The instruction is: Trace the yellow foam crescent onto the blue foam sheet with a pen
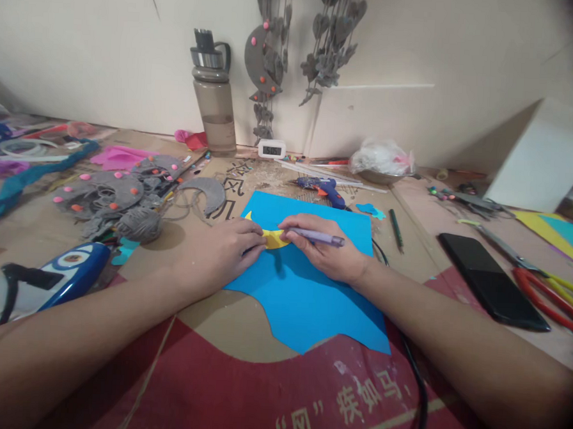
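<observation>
A blue sheet [311, 292] with a wavy cut lower edge lies on the cardboard. On its upper left part rests a yellow crescent [274, 240], one tip pointing up and left. My left hand [234, 250] lies with its fingers together on the crescent's left part, pressing it to the sheet; the tips are partly hidden. My right hand [330, 245] is closed round a purple pen [321, 237], which slants with its writing end at the crescent's right end. The exact contact of the pen tip is hidden by the fingers.
Behind the sheet lies a blue glue gun [323, 189]. A bottle [215, 102] and a small clock [271, 149] stand by the wall. Right are a green pencil [396, 230], a black phone [489, 276] and red-handled scissors [546, 298]. Grey felt pieces [109, 195] lie left.
</observation>
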`<state>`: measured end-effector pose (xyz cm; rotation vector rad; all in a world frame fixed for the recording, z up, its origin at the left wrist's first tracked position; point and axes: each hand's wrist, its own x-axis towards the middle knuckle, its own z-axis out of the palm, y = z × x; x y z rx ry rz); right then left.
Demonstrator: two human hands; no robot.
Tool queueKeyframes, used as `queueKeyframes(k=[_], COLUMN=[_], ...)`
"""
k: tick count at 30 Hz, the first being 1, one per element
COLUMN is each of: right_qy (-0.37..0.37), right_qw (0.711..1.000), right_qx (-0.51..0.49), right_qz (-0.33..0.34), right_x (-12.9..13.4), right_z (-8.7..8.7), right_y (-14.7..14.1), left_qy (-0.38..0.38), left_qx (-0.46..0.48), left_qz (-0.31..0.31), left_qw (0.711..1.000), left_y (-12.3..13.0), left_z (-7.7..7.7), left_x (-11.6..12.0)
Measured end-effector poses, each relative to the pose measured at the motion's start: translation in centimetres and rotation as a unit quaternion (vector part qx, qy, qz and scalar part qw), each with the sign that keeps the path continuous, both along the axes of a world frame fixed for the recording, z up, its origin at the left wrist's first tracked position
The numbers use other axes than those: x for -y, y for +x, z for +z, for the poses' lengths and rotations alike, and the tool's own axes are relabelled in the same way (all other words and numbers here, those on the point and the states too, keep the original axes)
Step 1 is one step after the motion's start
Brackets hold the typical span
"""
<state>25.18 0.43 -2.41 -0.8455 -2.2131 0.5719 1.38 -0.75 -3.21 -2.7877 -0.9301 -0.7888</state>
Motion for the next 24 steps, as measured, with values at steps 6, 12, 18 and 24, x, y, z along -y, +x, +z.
queueKeyframes(k=[6,12,18,24], right_qy=[-0.023,-0.048,-0.063,-0.068], right_qw=[1.0,0.999,0.99,0.938], right_qx=[0.017,-0.001,-0.123,-0.294], right_qz=[-0.002,0.016,-0.03,-0.172], right_x=[0.0,0.1,-0.3,-1.7], right_z=[0.1,0.1,-0.1,-0.3], right_y=[0.0,0.0,0.1,0.5], left_qy=[-0.016,-0.042,-0.052,-0.058], left_qx=[0.001,-0.008,-0.003,0.001], left_qz=[0.024,0.049,0.047,0.046], left_qw=[1.0,0.998,0.998,0.997], left_y=[0.1,0.1,0.1,0.1], left_z=[0.0,0.3,0.5,0.8], left_x=[0.3,0.7,0.7,0.9])
